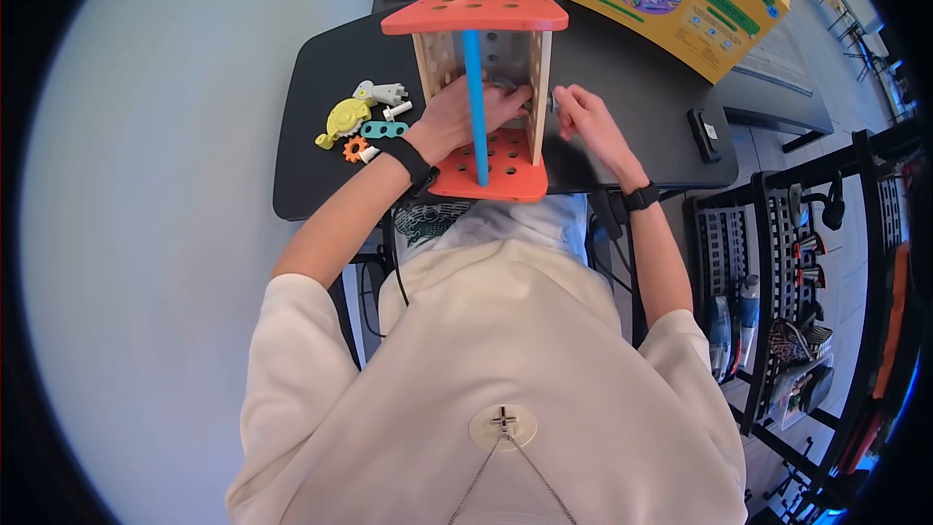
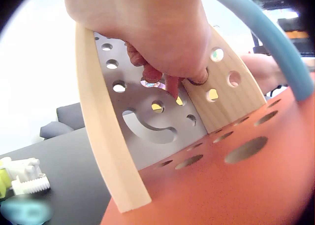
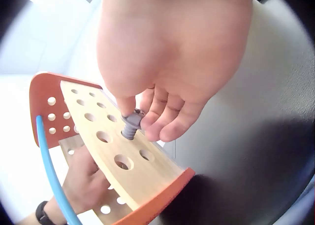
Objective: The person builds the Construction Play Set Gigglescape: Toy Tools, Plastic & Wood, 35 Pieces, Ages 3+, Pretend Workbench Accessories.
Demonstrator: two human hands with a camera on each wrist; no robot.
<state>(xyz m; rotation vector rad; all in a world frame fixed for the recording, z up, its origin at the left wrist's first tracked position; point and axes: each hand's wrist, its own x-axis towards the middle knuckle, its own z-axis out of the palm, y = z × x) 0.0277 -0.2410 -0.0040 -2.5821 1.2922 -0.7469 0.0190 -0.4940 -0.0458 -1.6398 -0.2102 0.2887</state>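
A toy toolbox with red ends, pale wooden sides, a grey holed panel and a blue rod stands on end at the table's front. My right hand is outside its right side. Thumb and fingertips there pinch the head of a grey toy bolt, its threaded end at a hole in the wood. From the left, my left hand reaches inside the box behind the rod. Its fingertips are at the inner face of that same side; I cannot tell whether they hold anything.
On the black table, left of the box, lie a yellow toy piece, a teal holed strip, an orange gear and white pieces. A yellow carton stands at the back right, a small black device at the right edge.
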